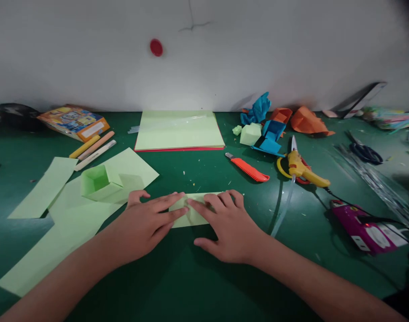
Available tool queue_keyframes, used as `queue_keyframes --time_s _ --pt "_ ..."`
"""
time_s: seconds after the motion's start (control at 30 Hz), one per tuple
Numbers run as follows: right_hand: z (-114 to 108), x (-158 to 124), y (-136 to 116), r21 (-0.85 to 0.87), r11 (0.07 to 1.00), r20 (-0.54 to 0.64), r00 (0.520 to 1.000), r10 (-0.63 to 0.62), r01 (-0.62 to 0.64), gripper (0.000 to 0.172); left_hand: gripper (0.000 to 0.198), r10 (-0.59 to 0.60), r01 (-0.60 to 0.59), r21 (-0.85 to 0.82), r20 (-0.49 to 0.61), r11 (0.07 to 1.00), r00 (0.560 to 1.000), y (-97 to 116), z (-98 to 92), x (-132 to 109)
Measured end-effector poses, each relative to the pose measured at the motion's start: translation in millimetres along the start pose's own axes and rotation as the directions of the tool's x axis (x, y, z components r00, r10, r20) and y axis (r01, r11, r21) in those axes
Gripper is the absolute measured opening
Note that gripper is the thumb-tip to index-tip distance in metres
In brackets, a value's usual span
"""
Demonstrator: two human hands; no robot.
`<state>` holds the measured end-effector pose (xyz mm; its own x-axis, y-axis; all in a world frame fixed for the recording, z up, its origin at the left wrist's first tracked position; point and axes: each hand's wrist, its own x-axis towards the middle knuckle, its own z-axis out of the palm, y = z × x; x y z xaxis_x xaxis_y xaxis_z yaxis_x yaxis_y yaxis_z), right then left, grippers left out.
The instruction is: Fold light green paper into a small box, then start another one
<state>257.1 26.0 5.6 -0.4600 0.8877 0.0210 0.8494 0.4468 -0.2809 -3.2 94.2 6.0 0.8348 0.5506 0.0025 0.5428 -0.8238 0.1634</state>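
Observation:
A pale green paper strip [195,217] lies flat on the green table in front of me, partly covered by my fingers. From the left, my left hand [149,223] rests its outstretched fingers on the strip. Across from it, my right hand [226,223] presses its fingertips on the strip, its thumb held apart on the near side. The index fingers of both hands almost meet over the paper. Left of my left hand, a small folded green paper box [99,182] stands on loose green sheets [73,210].
A stack of green paper [179,129] lies by the wall. To the right are an orange cutter knife [247,169], a yellow glue gun [303,167] with its cord, a purple power box [361,228] and crumpled blue paper [258,109]. Markers [93,147] and an orange box [73,121] sit left.

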Motion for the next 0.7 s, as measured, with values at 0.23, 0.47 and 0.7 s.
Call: queue_keyframes --time_s 0.23,0.47,0.7 --pt "-1 18 -25 -0.052 0.987 0.022 0.987 0.157 -0.155 0.073 0.056 0.033 -0.033 0.012 0.002 0.999 0.999 0 1.0 -3" --pt "1 17 -27 -0.157 0.971 -0.052 0.984 0.172 -0.178 0.06 0.056 0.037 -0.037 0.001 -0.004 0.999 0.999 -4 4.8 -3" --pt "-15 3 -3 -0.288 0.935 -0.066 0.978 0.198 -0.209 0.05 0.055 0.011 -0.011 -0.014 -0.014 1.0 1.0 -4 5.4 -3"
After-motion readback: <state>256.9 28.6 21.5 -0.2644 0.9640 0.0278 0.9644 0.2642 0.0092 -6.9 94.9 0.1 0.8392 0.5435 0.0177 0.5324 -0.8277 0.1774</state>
